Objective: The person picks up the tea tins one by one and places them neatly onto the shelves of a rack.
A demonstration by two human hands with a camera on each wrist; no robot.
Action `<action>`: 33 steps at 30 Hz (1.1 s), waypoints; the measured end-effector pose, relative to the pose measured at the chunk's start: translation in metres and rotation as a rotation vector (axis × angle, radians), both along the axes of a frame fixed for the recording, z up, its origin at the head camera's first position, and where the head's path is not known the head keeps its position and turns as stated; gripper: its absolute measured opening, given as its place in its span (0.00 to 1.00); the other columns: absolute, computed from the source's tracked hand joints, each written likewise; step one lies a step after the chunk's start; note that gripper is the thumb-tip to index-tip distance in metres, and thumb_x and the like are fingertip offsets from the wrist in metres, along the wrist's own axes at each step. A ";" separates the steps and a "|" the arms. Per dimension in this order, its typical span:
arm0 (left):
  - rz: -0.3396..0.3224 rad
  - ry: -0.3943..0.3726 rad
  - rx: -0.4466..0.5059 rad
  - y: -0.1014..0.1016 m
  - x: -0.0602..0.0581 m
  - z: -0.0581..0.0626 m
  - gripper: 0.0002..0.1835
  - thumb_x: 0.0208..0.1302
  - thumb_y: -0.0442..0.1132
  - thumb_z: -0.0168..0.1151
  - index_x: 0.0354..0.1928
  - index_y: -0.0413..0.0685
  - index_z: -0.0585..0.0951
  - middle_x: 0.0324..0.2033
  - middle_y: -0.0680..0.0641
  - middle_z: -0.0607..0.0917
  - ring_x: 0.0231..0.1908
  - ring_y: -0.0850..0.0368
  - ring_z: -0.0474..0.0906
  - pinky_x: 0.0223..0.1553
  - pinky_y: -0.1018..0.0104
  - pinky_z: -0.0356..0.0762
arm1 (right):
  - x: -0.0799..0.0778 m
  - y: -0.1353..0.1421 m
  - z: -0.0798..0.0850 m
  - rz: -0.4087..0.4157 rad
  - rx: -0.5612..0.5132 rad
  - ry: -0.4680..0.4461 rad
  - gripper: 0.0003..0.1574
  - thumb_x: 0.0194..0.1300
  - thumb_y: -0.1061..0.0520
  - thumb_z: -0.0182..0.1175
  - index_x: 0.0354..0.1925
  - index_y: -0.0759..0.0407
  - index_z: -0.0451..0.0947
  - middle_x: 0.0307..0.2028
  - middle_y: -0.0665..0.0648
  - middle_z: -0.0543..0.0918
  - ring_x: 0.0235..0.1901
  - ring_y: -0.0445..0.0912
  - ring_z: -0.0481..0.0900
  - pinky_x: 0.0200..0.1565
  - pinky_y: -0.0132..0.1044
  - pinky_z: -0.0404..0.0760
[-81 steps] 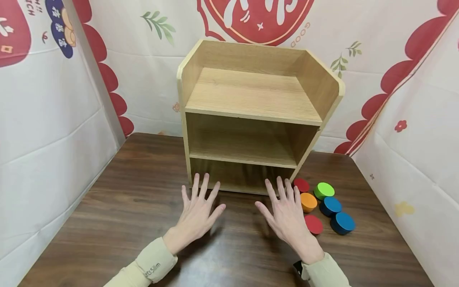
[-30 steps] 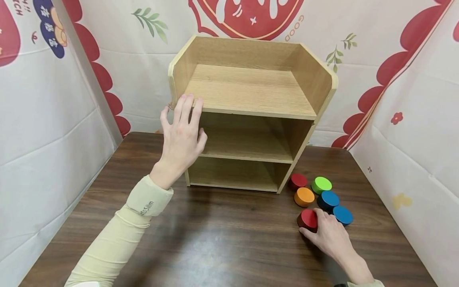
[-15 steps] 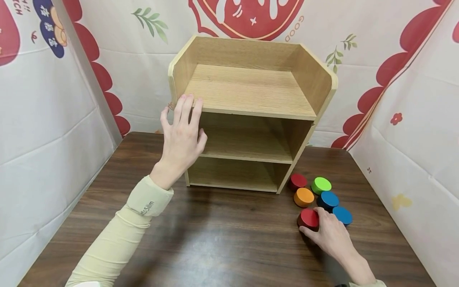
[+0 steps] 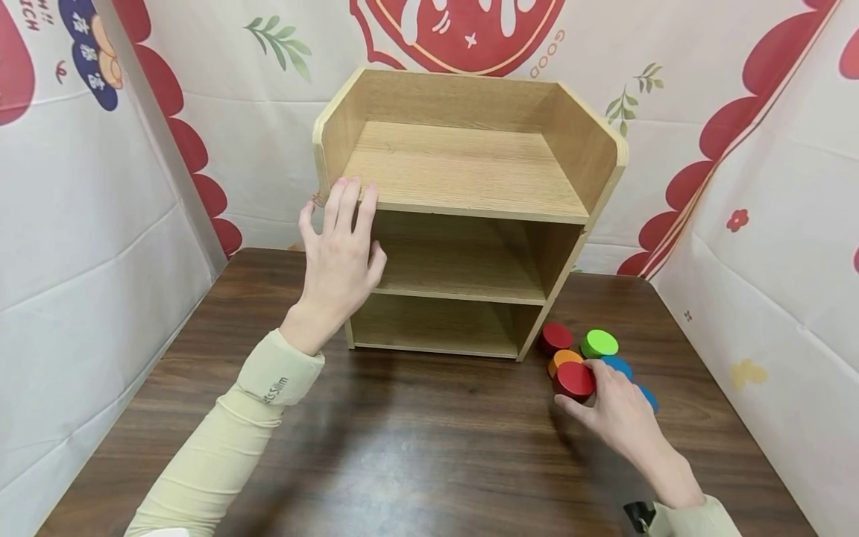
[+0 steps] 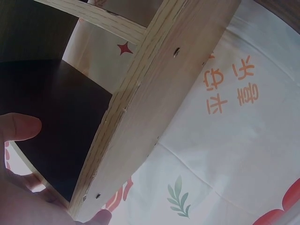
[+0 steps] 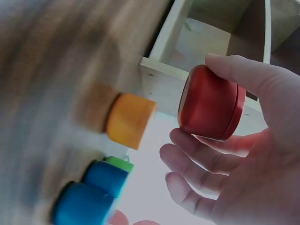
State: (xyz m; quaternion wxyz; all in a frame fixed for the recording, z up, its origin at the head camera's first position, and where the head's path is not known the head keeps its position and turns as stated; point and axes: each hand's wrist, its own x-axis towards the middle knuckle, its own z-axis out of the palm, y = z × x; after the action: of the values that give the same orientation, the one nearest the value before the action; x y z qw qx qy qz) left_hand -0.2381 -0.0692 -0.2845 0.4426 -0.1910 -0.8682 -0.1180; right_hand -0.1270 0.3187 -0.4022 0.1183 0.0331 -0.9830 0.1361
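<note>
A light wooden shelf unit (image 4: pixel 463 168) with an upper tray and two compartments below stands on the dark wooden table (image 4: pixel 436 447). My left hand (image 4: pixel 338 265) grips its left side at the upper board; in the left wrist view, the thumb (image 5: pixel 21 126) lies on the compartment side of the panel (image 5: pixel 140 108). With thumb and fingers my right hand (image 4: pixel 627 418) pinches a small round red tin (image 4: pixel 574 380). The right wrist view shows this red tin (image 6: pixel 208 103) raised off the table, its lid rim toward the palm.
Right of the shelf stand an orange tin (image 4: pixel 561 361), another red tin (image 4: pixel 556 337), a green tin (image 4: pixel 599 343) and two blue tins (image 4: pixel 618 365), the latter partly hidden by my right hand. White printed cloth (image 4: pixel 772 298) encloses the table's back and sides.
Both hands were spread over the table at first. The left then moved up to the shelf's side, and the right took the nearest red tin, now lifted and overlapping the orange one.
</note>
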 end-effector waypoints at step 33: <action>0.006 0.018 -0.014 -0.001 -0.003 -0.003 0.39 0.52 0.34 0.56 0.70 0.44 0.60 0.67 0.39 0.64 0.72 0.46 0.53 0.63 0.34 0.51 | -0.032 -0.038 0.089 0.110 -0.008 0.112 0.41 0.53 0.36 0.68 0.50 0.65 0.72 0.33 0.60 0.80 0.27 0.48 0.73 0.27 0.36 0.69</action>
State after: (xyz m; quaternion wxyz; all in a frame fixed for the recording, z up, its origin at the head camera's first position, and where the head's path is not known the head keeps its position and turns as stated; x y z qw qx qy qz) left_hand -0.2406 -0.0697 -0.2876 0.4493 -0.1927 -0.8655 -0.1090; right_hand -0.1589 0.2804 -0.3133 0.1658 0.0943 -0.9710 0.1441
